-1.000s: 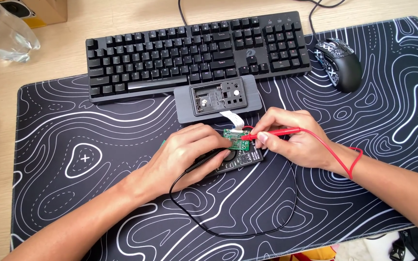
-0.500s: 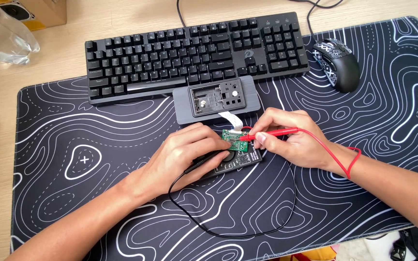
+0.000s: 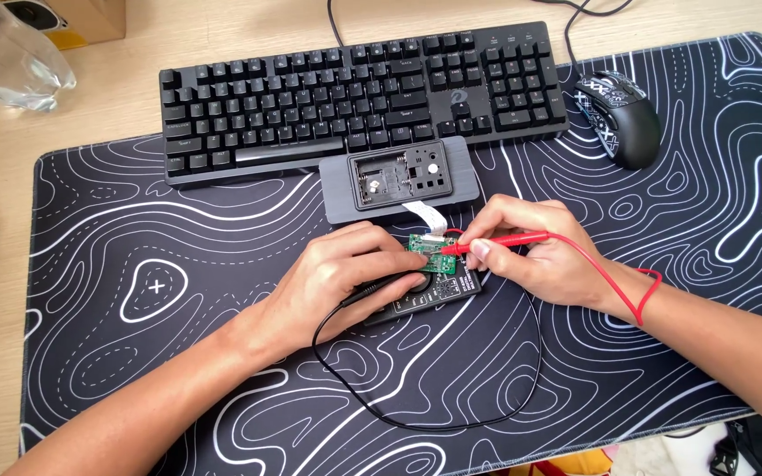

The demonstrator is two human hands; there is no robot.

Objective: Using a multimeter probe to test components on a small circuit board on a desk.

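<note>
Hands unmoved; red probe [image 3: 496, 240] tip on green board [image 3: 429, 254], seemingly between fingers [image 3: 399, 260].

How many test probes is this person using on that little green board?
2. The red probe is in the right hand, tip on the green circuit board. A black probe lies under the left hand, mostly hidden.

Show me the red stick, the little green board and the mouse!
red probe [image 3: 497, 241], head view, on its red shaft.
green circuit board [image 3: 428, 250], head view, on its middle.
mouse [image 3: 619, 119], head view, on its back.
</note>
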